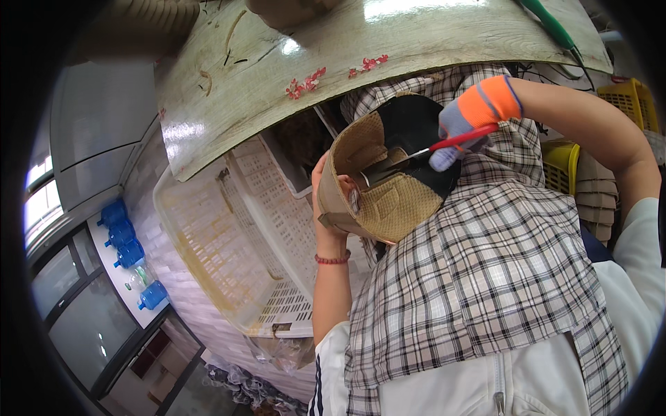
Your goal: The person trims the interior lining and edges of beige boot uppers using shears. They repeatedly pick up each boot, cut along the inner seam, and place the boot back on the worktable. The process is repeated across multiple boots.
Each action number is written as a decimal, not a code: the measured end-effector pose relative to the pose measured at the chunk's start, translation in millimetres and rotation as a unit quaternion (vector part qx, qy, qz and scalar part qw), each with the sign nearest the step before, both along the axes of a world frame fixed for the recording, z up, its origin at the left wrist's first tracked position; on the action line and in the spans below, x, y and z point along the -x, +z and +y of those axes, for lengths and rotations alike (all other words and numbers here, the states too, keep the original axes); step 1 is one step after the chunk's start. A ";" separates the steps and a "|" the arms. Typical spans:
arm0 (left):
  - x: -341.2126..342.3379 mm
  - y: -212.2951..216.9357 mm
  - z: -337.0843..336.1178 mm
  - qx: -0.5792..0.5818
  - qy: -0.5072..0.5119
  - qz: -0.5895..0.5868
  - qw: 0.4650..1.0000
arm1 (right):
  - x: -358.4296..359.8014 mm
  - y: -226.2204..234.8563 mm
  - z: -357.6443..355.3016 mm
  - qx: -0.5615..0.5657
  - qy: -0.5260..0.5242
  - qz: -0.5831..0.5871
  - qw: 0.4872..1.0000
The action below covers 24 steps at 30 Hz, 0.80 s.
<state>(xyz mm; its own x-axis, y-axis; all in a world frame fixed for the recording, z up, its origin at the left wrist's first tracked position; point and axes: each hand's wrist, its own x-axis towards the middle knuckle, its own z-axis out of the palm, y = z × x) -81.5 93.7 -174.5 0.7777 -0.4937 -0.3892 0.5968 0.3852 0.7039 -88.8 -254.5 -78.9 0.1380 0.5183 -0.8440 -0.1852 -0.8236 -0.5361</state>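
My left hand (pixel 324 232), bare with a red bead bracelet on the wrist, grips a tan woven shoe upper (pixel 388 204) by its left edge and holds it up over my lap. Its black inner side (pixel 416 125) faces me. My right hand (pixel 463 125) wears a grey glove with an orange cuff and pinches a thin red-handled tool (pixel 463 141). The tool's metal tip reaches left into the opening of the upper. A plaid apron (pixel 485 277) covers my lap under both hands.
A wood-grain table top (pixel 347 48) curves across the top, with a green-handled tool (pixel 555 28) on it. A white perforated plastic crate (pixel 236 236) stands to my left. Yellow crates (pixel 563 166) and stacked tan pieces (pixel 598 201) are on the right. Blue water bottles (pixel 128 253) stand far left.
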 end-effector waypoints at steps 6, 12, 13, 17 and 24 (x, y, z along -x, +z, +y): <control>-14.2 16.2 -29.9 0.000 0.033 0.008 0.999 | -24.7 -7.1 18.3 -0.061 -0.064 0.083 0.993; -23.0 -0.1 -15.4 -0.055 0.021 0.010 0.998 | -39.4 13.6 37.6 -0.044 -0.059 0.053 0.996; -23.7 -3.0 -13.5 -0.055 0.023 0.012 0.998 | -40.7 15.8 39.8 -0.038 -0.059 0.045 0.997; -24.0 -7.4 -13.6 -0.051 0.018 0.004 0.999 | -43.4 16.4 42.2 -0.020 -0.048 0.027 0.998; -24.5 3.2 -19.3 -0.042 0.020 -0.018 0.999 | -36.9 25.4 43.8 -0.021 -0.127 0.040 0.991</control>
<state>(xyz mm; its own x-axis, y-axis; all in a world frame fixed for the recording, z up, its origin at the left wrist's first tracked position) -57.1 74.4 -171.2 0.8109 -0.4288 -0.3983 0.5550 0.3475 0.7558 -51.9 -210.7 -53.6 0.2018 0.5100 -0.8362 -0.4279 -0.7220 -0.5437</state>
